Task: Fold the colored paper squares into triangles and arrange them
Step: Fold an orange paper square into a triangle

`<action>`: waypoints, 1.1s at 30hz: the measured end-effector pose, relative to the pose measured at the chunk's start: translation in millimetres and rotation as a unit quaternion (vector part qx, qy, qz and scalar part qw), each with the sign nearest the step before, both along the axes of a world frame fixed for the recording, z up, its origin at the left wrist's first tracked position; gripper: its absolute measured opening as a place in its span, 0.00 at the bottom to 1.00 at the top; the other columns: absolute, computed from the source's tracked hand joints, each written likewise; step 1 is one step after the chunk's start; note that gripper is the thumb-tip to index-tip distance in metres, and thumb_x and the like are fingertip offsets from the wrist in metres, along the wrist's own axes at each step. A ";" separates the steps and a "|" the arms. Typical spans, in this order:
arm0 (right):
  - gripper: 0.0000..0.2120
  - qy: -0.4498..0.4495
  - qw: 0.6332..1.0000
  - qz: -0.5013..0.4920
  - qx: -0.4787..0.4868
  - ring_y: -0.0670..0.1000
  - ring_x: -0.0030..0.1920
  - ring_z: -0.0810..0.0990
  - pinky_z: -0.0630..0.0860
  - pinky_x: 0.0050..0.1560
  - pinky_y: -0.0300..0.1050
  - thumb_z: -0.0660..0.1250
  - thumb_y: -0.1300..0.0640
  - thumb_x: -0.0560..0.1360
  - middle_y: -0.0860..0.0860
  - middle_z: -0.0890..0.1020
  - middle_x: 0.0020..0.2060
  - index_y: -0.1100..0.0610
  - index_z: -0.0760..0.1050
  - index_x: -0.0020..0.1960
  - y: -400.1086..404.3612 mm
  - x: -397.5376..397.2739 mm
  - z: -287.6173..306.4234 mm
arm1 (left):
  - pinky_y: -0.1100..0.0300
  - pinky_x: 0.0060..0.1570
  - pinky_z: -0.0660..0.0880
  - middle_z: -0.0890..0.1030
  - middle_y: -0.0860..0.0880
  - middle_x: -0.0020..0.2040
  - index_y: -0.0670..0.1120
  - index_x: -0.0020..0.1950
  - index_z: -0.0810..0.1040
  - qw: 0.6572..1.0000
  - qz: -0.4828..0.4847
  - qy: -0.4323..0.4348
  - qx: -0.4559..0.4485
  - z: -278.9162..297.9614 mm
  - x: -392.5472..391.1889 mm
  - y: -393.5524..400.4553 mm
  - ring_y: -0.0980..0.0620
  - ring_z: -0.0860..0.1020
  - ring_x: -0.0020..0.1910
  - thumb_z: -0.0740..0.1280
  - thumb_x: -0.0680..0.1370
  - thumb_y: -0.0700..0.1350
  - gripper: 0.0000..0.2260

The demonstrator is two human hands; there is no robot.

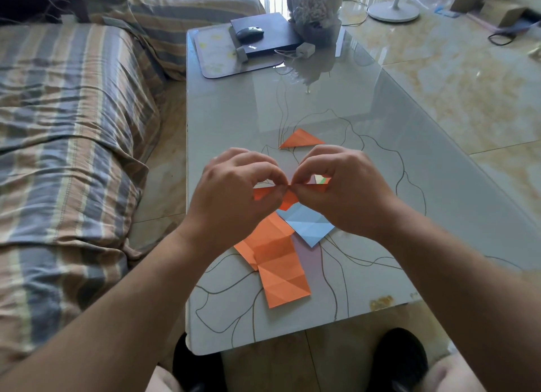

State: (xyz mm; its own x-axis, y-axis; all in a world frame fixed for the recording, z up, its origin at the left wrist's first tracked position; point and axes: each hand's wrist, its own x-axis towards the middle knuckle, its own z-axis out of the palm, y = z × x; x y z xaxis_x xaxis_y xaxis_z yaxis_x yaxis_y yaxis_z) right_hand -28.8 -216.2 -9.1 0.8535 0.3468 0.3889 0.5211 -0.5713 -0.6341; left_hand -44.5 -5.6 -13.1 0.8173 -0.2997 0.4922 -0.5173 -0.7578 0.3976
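At the near end of the glass table (228, 122), creased paper squares wait in a loose overlapping pile: two orange sheets (273, 263), a pale purple sheet (307, 263) under them and a light blue sheet (307, 223) on top toward my right. Just above the pile, both my forearms reach in from the bottom corners and meet over the middle of the table. My left hand (234, 195) and right hand (348, 192) are held knuckles-up, fingers curled, thumb and forefinger tips nearly touching each other, each pinching one side of an orange paper (288, 198) lifted off the surface. It appears to be partway into a fold; how far I cannot tell, since my fingers hide most of it. A sliver of green shows behind my right thumb.

The paper looks thin, light and limp, already scored with old creases, so I judge it will crumple or slip askew unless taken at the corners and edges, and will only hold a crease pressed firmly.

Beyond my hands, one finished orange triangle (301, 140) lies flat, apart from the pile. At the far end sit a dark mat (216, 58), a black box (272, 37) with a mouse (249, 32) on it, and a wrapped bouquet (316, 11).
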 end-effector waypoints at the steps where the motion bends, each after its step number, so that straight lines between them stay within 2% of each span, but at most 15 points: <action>1: 0.05 -0.001 1.000 -0.003 0.000 0.46 0.41 0.81 0.77 0.43 0.43 0.76 0.59 0.72 0.43 0.82 0.38 0.50 0.85 0.39 -1.5 0.8 1.5 | 0.45 0.56 0.77 0.85 0.58 0.50 0.52 0.47 0.87 1.000 -0.003 -0.004 0.006 1.5 1.4 2.5 0.51 0.81 0.54 0.73 0.76 0.50 0.04; 6: 0.07 0.016 1.000 -0.003 0.000 0.47 0.42 0.81 0.74 0.42 0.36 0.76 0.59 0.72 0.43 0.82 0.39 0.48 0.84 0.39 -3.0 -0.5 5.1 | 0.48 0.56 0.77 0.84 0.60 0.48 0.52 0.46 0.86 1.000 0.005 0.007 0.020 5.0 4.5 8.7 0.52 0.81 0.53 0.71 0.76 0.54 0.08; 12: 0.08 0.046 0.999 -0.016 -0.004 0.44 0.44 0.80 0.73 0.44 0.31 0.75 0.60 0.71 0.43 0.83 0.39 0.47 0.83 0.38 -6.6 1.6 8.1 | 0.47 0.55 0.78 0.79 0.65 0.46 0.54 0.46 0.87 1.000 -0.001 0.015 0.023 3.1 6.8 13.3 0.55 0.80 0.53 0.72 0.76 0.53 0.06; 16: 0.09 0.063 0.998 -0.020 0.002 0.46 0.45 0.80 0.73 0.44 0.32 0.74 0.60 0.72 0.43 0.83 0.39 0.48 0.83 0.37 -10.0 3.3 10.3 | 0.49 0.56 0.78 0.81 0.63 0.46 0.53 0.45 0.87 1.000 0.001 0.013 0.026 4.1 9.2 20.3 0.56 0.80 0.52 0.75 0.76 0.52 0.04; 22: 0.07 0.089 0.995 -0.029 0.023 0.46 0.45 0.82 0.74 0.47 0.39 0.75 0.58 0.72 0.41 0.84 0.38 0.48 0.84 0.37 -15.4 6.2 11.2 | 0.50 0.56 0.79 0.84 0.59 0.47 0.52 0.46 0.87 1.000 0.010 0.010 0.026 8.2 11.6 29.4 0.54 0.82 0.51 0.77 0.76 0.48 0.02; 28: 0.06 0.132 0.990 -0.018 0.048 0.45 0.44 0.84 0.80 0.50 0.44 0.77 0.57 0.73 0.41 0.85 0.36 0.48 0.85 0.39 -18.3 7.4 10.6 | 0.53 0.58 0.78 0.85 0.60 0.47 0.54 0.46 0.84 0.999 0.027 0.041 -0.012 12.5 5.0 23.9 0.55 0.81 0.54 0.71 0.75 0.51 0.04; 29: 0.06 0.134 0.990 -0.014 0.049 0.45 0.44 0.84 0.80 0.50 0.45 0.77 0.57 0.73 0.41 0.85 0.36 0.48 0.86 0.39 -18.0 7.0 10.0 | 0.54 0.58 0.77 0.85 0.59 0.48 0.55 0.46 0.83 0.998 0.029 0.051 -0.024 12.6 3.2 21.5 0.56 0.80 0.55 0.70 0.75 0.53 0.04; 32: 0.08 0.131 0.990 0.003 0.042 0.45 0.44 0.83 0.79 0.48 0.43 0.78 0.59 0.73 0.39 0.84 0.36 0.47 0.85 0.39 -14.6 5.3 8.2 | 0.70 0.56 0.71 0.83 0.62 0.48 0.57 0.50 0.83 0.996 0.040 0.069 -0.040 12.3 -1.1 15.1 0.61 0.78 0.54 0.71 0.73 0.55 0.08; 33: 0.08 0.130 0.991 0.006 0.043 0.45 0.43 0.83 0.78 0.47 0.43 0.78 0.59 0.73 0.39 0.84 0.36 0.47 0.85 0.39 -13.5 5.1 7.5 | 0.72 0.55 0.70 0.82 0.63 0.48 0.57 0.50 0.83 0.996 0.038 0.069 -0.035 12.2 -1.3 14.0 0.62 0.77 0.54 0.72 0.73 0.55 0.07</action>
State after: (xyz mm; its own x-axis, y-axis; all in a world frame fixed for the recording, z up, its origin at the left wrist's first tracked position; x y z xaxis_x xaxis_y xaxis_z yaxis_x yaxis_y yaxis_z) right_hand -23.7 -229.7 -1.6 0.9249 0.3320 0.1850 0.3399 -0.5045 -0.7937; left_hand -45.8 8.3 -1.0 0.8978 -0.2025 0.3910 -0.3957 -0.7605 0.5148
